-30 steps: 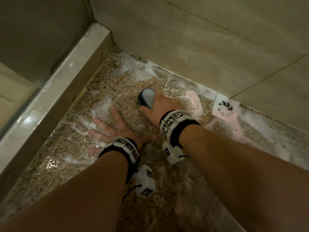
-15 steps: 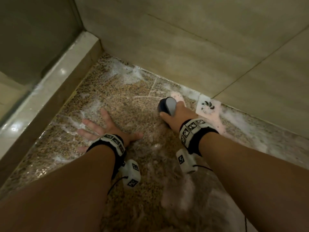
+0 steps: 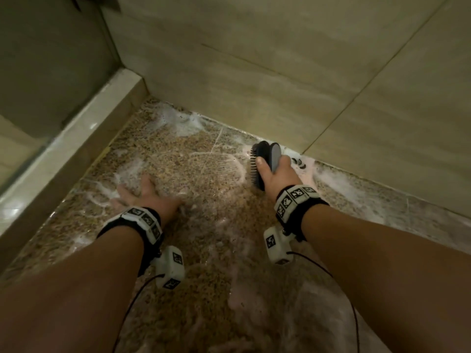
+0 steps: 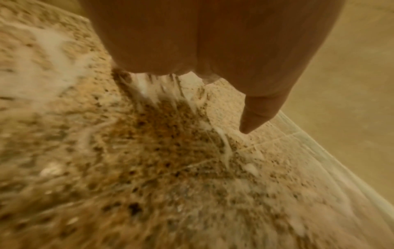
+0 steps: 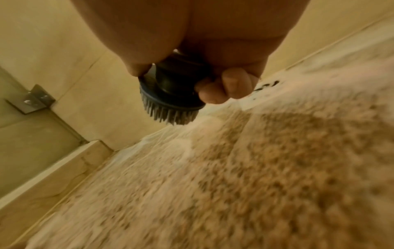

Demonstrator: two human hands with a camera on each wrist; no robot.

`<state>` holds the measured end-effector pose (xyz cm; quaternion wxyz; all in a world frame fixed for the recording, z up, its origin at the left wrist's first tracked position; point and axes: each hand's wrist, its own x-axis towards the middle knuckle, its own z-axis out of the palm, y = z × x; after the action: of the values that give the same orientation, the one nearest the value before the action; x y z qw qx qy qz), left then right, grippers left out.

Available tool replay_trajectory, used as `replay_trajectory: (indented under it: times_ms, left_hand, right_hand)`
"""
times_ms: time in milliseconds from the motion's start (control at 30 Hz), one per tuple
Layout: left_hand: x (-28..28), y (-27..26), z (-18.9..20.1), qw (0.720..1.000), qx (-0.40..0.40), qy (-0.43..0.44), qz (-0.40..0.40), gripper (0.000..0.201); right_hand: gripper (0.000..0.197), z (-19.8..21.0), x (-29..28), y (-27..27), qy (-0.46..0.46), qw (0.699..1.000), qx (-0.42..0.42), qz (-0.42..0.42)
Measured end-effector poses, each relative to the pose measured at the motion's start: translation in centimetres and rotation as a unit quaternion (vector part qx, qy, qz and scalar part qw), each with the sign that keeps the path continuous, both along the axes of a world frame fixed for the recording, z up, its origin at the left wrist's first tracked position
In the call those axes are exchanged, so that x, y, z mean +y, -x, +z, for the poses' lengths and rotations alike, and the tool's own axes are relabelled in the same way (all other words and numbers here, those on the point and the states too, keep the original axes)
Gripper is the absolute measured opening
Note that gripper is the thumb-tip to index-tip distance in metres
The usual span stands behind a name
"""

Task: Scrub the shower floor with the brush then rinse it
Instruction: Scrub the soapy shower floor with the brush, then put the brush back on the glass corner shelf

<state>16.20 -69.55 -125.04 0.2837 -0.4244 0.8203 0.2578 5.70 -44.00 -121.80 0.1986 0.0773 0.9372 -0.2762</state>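
Gripping the brush (image 3: pixel 265 163) near the far wall, the right hand (image 3: pixel 277 177) has its thumb laid along the dark body and its fingers curled round the grey handle; the right wrist view shows the fingertips (image 5: pixel 226 89) wrapped under the handle, so the grip is fully closed on the tool. The brush is tipped on its side, with its bristles (image 3: pixel 253 166) facing left in the head view, and in the wrist view they hang clear above the foam rather than pressing into it.

The left hand (image 3: pixel 145 193) lies palm down on the shower floor (image 3: pixel 216 225), fingers stretched out into the suds and holding nothing; that grip is wide open, flat on the wet stone. In the left wrist view its thumb (image 4: pixel 255 114) points toward the foamy edge by the wall.

The floor is speckled brown stone streaked with white foam, thickest in the far corner and along the wall (image 3: pixel 280 72). A drain (image 3: pixel 298 163) sits just right of the brush, partly hidden by the hand. A pale curb (image 3: pixel 76 138) runs along the left side.

Compared with half a second ago, the brush has turned from flat on the floor to lying on edge with bristles showing. The left hand remains spread on the floor.
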Motion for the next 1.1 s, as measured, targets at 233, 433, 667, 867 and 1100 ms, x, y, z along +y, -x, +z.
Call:
replay_trajectory:
  times_ms: [233,433,667,867,1100]
  left_hand:
    - [2.2,-5.3,-1.3,0.999,-0.003,0.038,-0.017,0.098]
    - [7.1,-7.7,2.7,0.999,-0.005,0.007,-0.052,0.084]
    - [9.1,-9.5,10.5,0.988,-0.051,-0.029,-0.140,0.070]
    - [8.4,-10.9,18.6,0.981,-0.123,-0.026,-0.145,0.061]
    - [10.0,-8.1,29.6,0.985,-0.077,-0.054,-0.147,0.046]
  right_hand:
    - [0.071,3.1,5.2,1.0,-0.089,0.991,0.040,0.088]
    - [0.057,6.3,10.3,-2.1,-0.111,0.991,0.012,0.068]
    - [0.046,11.1,14.5,-8.2,-0.137,0.987,-0.077,0.021]
    - [0.047,16.9,15.8,-10.4,-0.108,0.986,-0.117,-0.058]
    - [0.050,27.6,16.0,-10.0,-0.011,0.984,-0.101,-0.149]
